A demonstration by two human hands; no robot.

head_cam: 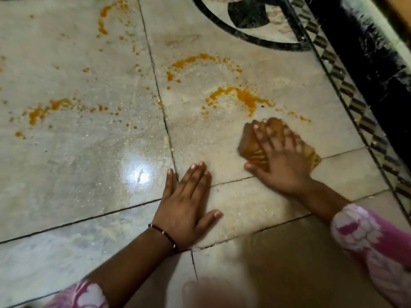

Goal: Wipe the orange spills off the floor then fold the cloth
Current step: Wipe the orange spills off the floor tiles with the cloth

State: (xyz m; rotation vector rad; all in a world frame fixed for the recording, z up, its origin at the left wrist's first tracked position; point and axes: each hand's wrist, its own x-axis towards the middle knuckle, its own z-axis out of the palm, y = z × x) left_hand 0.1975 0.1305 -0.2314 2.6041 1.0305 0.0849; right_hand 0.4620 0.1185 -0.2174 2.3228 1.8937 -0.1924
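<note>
Orange spills streak the pale marble floor [77,141]. One arc [242,96] lies just beyond the cloth, another arc [193,61] is farther up, a smear [44,110] is at the left and a curl [104,21] at the top left. A bunched, orange-stained cloth [251,145] lies on the floor at the right. My right hand [280,158] presses down on it with fingers spread over its top. My left hand [189,207] rests flat on the floor, fingers apart, to the left of the cloth and holds nothing.
A black and patterned inlay border [347,90] runs diagonally along the right, with a dark raised edge [367,52] beyond it. A black curved floor motif [244,23] sits at the top. Dark grout lines cross the tiles. A lamp's glare [138,172] shines on the wet floor.
</note>
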